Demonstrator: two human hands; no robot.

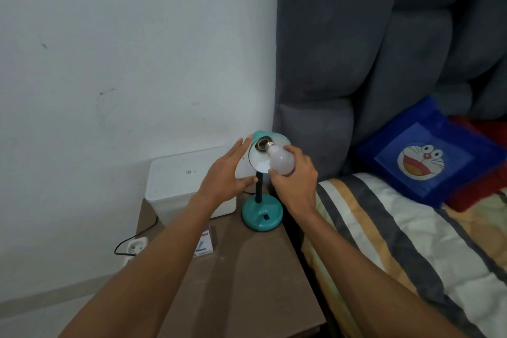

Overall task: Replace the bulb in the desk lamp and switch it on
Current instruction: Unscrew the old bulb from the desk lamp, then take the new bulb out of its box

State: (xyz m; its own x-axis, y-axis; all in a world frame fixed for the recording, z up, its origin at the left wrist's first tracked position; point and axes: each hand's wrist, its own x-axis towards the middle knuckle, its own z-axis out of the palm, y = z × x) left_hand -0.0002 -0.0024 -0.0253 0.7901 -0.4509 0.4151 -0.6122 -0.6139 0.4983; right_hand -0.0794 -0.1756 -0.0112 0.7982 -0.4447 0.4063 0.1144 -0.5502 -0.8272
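A teal desk lamp stands on the brown bedside table (247, 282), its round base (262, 214) bearing a small black switch. Its shade (258, 158) is tilted up toward me, white inside, with the socket showing. My right hand (295, 181) is shut on a white bulb (281, 160), whose metal screw base sits at the mouth of the socket. My left hand (229, 173) cups the left outer side of the shade, fingers spread and thumb under its rim. The lamp is unlit.
A white box-shaped device (186, 181) stands behind the lamp on the table's left. A small bulb carton (204, 244) lies partly under my left forearm. A wall socket with a black cable (135, 245) is low left. Bed, grey headboard and blue cushion (428, 156) fill the right.
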